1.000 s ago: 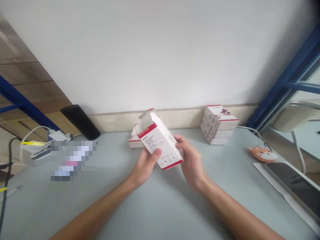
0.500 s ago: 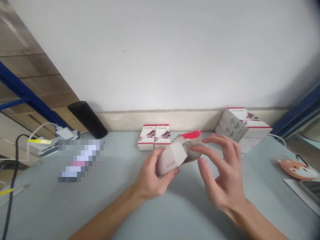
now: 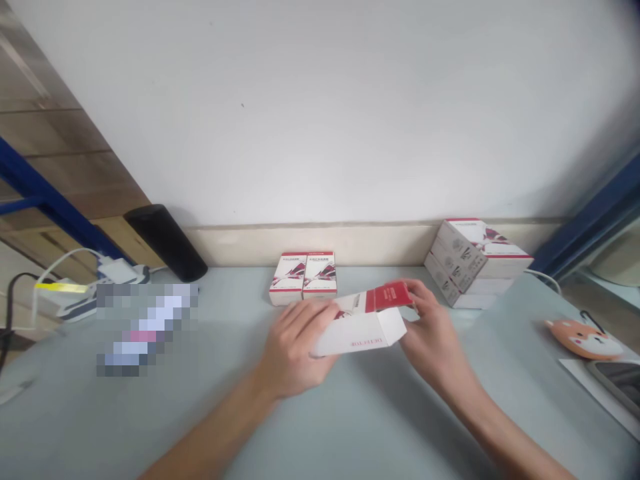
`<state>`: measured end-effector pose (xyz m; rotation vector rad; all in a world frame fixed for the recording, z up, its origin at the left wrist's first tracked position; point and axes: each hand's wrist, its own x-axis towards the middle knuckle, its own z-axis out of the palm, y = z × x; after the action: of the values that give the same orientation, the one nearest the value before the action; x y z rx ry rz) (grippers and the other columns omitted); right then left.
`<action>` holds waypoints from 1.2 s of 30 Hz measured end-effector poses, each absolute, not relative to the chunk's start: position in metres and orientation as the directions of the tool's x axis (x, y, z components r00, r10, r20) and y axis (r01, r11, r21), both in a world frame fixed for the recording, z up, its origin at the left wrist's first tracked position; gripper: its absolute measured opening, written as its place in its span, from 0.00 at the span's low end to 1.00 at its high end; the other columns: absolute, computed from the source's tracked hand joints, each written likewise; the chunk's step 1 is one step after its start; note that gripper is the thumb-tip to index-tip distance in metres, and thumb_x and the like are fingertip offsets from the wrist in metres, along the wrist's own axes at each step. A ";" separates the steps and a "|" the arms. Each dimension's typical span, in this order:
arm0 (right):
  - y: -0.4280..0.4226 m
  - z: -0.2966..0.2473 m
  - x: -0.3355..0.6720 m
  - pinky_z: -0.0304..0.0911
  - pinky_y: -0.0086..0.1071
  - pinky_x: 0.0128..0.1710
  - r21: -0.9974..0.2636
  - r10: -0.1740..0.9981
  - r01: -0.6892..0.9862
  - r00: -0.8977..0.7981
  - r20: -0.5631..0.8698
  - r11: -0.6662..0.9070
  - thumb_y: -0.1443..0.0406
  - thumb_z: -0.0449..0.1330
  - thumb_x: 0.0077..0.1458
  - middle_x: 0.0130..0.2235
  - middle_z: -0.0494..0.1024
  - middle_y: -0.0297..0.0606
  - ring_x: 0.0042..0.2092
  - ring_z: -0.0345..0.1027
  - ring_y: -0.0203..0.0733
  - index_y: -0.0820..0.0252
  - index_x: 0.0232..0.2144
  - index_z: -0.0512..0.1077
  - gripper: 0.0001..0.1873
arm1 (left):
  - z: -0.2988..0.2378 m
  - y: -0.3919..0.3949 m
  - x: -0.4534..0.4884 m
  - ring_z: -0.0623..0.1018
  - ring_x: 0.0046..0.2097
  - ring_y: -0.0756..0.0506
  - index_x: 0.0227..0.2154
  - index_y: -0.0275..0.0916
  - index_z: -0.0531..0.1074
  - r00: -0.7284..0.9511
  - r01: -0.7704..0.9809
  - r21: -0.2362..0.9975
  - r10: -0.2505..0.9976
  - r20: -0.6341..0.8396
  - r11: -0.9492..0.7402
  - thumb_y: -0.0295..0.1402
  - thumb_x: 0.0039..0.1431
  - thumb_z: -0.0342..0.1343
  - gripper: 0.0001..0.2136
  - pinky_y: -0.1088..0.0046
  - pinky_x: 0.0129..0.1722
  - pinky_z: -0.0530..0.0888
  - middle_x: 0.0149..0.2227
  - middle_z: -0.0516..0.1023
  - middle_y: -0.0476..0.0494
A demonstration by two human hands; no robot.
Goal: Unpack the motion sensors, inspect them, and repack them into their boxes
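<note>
**Carton:** we see white-and-red carton (image 3: 363, 322) held off worktop, lower centre of frame, lying on its side, tilted up twd right; "DETECTOR" printed upside down on white face.
**L grip:** left hand (image 3: 297, 347) clamped over carton's left end, fingers on top.
**R grip:** right hand (image 3: 430, 330) clamped on carton's upper right corner, fingers & thumb together on red panel.
**Worktop:** pale grey-blue worktop (image 3: 320, 433) under both hands.
**Back edge, centre:** 2 upright boxes (image 3: 303, 277) side by side, just left of carton.
**Back edge, right:** stack of boxes (image 3: 473, 263), near R grip.
**Upper left:** black cylinder (image 3: 165, 243) by wall.
**Left:** power strip (image 3: 70, 300); blurred item (image 3: 145, 330), we can't tell what.
**Right:** orange fox-face pouch (image 3: 583, 338).
</note>
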<state>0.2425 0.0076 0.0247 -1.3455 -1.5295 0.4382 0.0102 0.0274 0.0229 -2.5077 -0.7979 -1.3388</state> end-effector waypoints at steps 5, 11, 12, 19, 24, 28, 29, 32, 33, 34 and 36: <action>0.013 0.019 0.244 0.68 0.34 0.38 -0.956 0.953 0.225 0.192 0.233 0.188 0.62 0.66 0.49 0.43 0.81 0.41 0.39 0.74 0.46 0.56 0.34 0.82 0.08 | 0.023 0.015 0.017 0.82 0.46 0.39 0.56 0.39 0.71 0.442 0.582 0.132 0.448 0.777 -0.803 0.24 0.57 0.62 0.23 0.63 0.44 0.78 0.47 0.83 0.38; 0.008 0.034 0.248 0.66 0.32 0.31 -0.964 0.950 0.242 0.262 0.172 0.108 0.61 0.68 0.49 0.42 0.81 0.39 0.36 0.74 0.44 0.54 0.31 0.82 0.05 | 0.019 0.010 0.022 0.82 0.51 0.37 0.60 0.45 0.68 0.432 0.628 0.198 0.549 0.715 -0.753 0.28 0.60 0.63 0.25 0.60 0.49 0.78 0.52 0.83 0.40; 0.008 0.037 0.249 0.66 0.32 0.31 -0.958 0.942 0.265 0.279 0.187 0.111 0.60 0.67 0.50 0.42 0.81 0.39 0.37 0.74 0.45 0.54 0.31 0.82 0.06 | 0.018 0.012 0.021 0.82 0.52 0.37 0.60 0.45 0.67 0.428 0.632 0.209 0.561 0.708 -0.746 0.27 0.61 0.63 0.25 0.59 0.50 0.77 0.54 0.83 0.40; 0.008 0.040 0.252 0.71 0.35 0.37 -0.915 0.856 0.360 0.400 0.327 0.181 0.50 0.67 0.57 0.52 0.81 0.42 0.45 0.77 0.49 0.53 0.41 0.82 0.17 | 0.024 0.018 0.014 0.78 0.59 0.38 0.62 0.45 0.66 0.418 0.677 0.118 0.512 0.751 -0.726 0.19 0.59 0.57 0.29 0.58 0.56 0.73 0.59 0.80 0.42; 0.014 0.039 0.256 0.76 0.39 0.37 -0.972 0.817 0.090 0.528 0.232 0.218 0.47 0.66 0.59 0.48 0.83 0.44 0.44 0.78 0.49 0.54 0.44 0.75 0.20 | 0.025 0.029 0.004 0.76 0.61 0.37 0.60 0.47 0.70 0.358 0.746 0.051 0.465 0.810 -0.664 0.15 0.57 0.55 0.29 0.56 0.59 0.71 0.59 0.80 0.42; 0.023 0.034 0.267 0.79 0.46 0.44 -0.969 0.832 -0.109 0.539 0.131 0.223 0.56 0.68 0.58 0.48 0.84 0.43 0.45 0.80 0.50 0.55 0.41 0.75 0.13 | 0.021 0.045 -0.010 0.73 0.62 0.34 0.58 0.45 0.72 0.238 0.832 0.077 0.479 0.845 -0.550 0.17 0.59 0.58 0.26 0.51 0.60 0.71 0.58 0.78 0.37; 0.025 0.032 0.270 0.80 0.47 0.45 -0.965 0.832 -0.135 0.543 0.117 0.225 0.58 0.67 0.57 0.48 0.84 0.43 0.46 0.80 0.50 0.55 0.40 0.75 0.11 | 0.019 0.049 -0.013 0.72 0.62 0.33 0.57 0.44 0.74 0.217 0.852 0.081 0.490 0.844 -0.517 0.18 0.59 0.58 0.25 0.50 0.61 0.72 0.59 0.76 0.35; 0.026 0.030 0.272 0.81 0.42 0.44 -0.950 0.846 -0.222 0.529 0.071 0.219 0.65 0.64 0.55 0.47 0.84 0.41 0.50 0.79 0.50 0.55 0.36 0.76 0.05 | 0.014 0.060 -0.021 0.67 0.65 0.30 0.60 0.44 0.73 0.186 0.894 0.114 0.591 0.785 -0.433 0.21 0.61 0.58 0.25 0.46 0.62 0.72 0.62 0.69 0.31; 0.026 0.030 0.272 0.81 0.40 0.43 -0.944 0.850 -0.253 0.524 0.051 0.213 0.67 0.64 0.54 0.46 0.84 0.40 0.51 0.79 0.50 0.55 0.36 0.76 0.05 | 0.012 0.062 -0.022 0.65 0.67 0.29 0.62 0.44 0.71 0.194 0.895 0.127 0.628 0.754 -0.428 0.21 0.61 0.57 0.26 0.45 0.62 0.71 0.63 0.68 0.31; 0.025 0.030 0.272 0.82 0.38 0.42 -0.937 0.854 -0.283 0.519 0.029 0.203 0.68 0.63 0.52 0.46 0.84 0.39 0.51 0.79 0.49 0.55 0.35 0.76 0.06 | 0.011 0.063 -0.023 0.64 0.68 0.29 0.65 0.44 0.69 0.210 0.892 0.133 0.656 0.725 -0.432 0.22 0.61 0.57 0.29 0.44 0.63 0.70 0.65 0.66 0.31; 0.024 0.031 0.269 0.82 0.35 0.40 -0.926 0.862 -0.336 0.506 -0.021 0.174 0.69 0.64 0.50 0.45 0.83 0.38 0.51 0.78 0.48 0.54 0.35 0.77 0.08 | 0.010 0.063 -0.021 0.61 0.70 0.28 0.69 0.46 0.63 0.233 0.888 0.130 0.673 0.702 -0.442 0.21 0.59 0.56 0.34 0.40 0.66 0.66 0.68 0.63 0.32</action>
<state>0.2688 0.0242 0.0306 -1.0809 -0.5968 0.9243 -0.0213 0.0630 0.0100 -2.2141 -1.4546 -1.0241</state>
